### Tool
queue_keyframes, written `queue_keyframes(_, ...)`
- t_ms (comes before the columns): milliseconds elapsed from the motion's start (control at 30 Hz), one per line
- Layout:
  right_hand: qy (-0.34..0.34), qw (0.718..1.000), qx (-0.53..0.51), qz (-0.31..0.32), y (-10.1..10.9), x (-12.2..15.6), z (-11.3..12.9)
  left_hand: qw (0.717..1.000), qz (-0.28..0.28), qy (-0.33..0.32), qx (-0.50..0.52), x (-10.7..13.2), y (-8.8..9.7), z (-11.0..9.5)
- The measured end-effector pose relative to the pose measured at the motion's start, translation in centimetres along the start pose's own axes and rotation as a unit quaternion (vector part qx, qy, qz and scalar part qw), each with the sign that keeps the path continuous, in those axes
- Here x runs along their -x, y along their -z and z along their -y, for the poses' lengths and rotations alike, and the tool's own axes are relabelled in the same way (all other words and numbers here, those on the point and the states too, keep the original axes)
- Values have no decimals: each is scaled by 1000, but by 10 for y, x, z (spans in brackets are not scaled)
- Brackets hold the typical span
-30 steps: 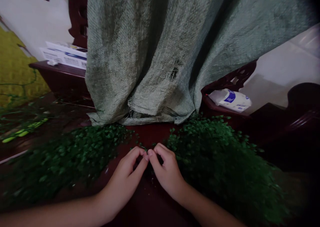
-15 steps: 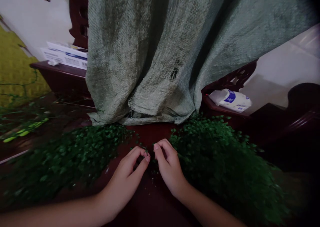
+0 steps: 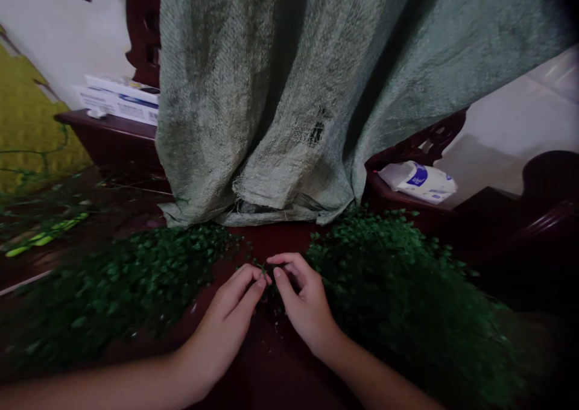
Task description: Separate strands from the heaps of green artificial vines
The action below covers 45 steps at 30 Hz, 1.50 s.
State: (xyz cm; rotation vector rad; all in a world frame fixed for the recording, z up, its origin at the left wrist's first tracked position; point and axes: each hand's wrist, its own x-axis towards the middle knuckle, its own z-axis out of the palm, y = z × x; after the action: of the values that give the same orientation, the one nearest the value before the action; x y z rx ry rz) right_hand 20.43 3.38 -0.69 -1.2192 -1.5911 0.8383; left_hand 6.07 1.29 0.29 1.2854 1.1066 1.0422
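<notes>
Near the middle of the head view, my left hand (image 3: 235,301) pinches a small green sprig (image 3: 262,270) between thumb and fingertips. My right hand (image 3: 303,295) is close beside it, thumb and forefinger parted at the sprig's right side, with nothing plain between them. Both hands are above a dark red tabletop (image 3: 260,350). To the left lies a heap of small-leaved green stems (image 3: 149,283). A larger leafy pile (image 3: 398,289) spreads on the right, next to my right hand.
A grey-green woven sack (image 3: 271,96) with a torn hole hangs at the far edge. Behind it on the left is a white-and-blue box (image 3: 122,102) on dark wooden furniture. A tissue pack (image 3: 420,181) lies at right. Loose stems and a bright yellow-green object (image 3: 45,236) are at far left.
My right hand has shifted slightly left toward the sprig, and its thumb and forefinger have parted. My left hand keeps its pinch almost in place.
</notes>
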Motion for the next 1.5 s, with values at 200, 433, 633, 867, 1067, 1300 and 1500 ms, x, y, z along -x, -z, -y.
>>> queue_keyframes(200,-3,1000,-6,8,4,1,7,999,-28,20,38,3,0,-1)
queue_keyframes(433,30,999,15,27,2,1,5,999,-16,21,20,-1,0,2)
queue_keyframes(633,57,998,22,32,-1,2,6,1000,-20,12,22,1,1,1)
queue_keyframes(867,108,993,37,8,5,3,13,998,-24,1,52,-3,3,1)
queue_keyframes(1067,127,991,49,0,-6,3,12,993,-56,-3,103,-2,3,2)
queue_keyframes(1300,-114,967,-203,103,9,-21,9,992,-42,-115,39,-10,-3,11)
queue_keyframes(1500,-150,932,-280,175,24,-22,11,993,5,-114,30,-10,-5,9)
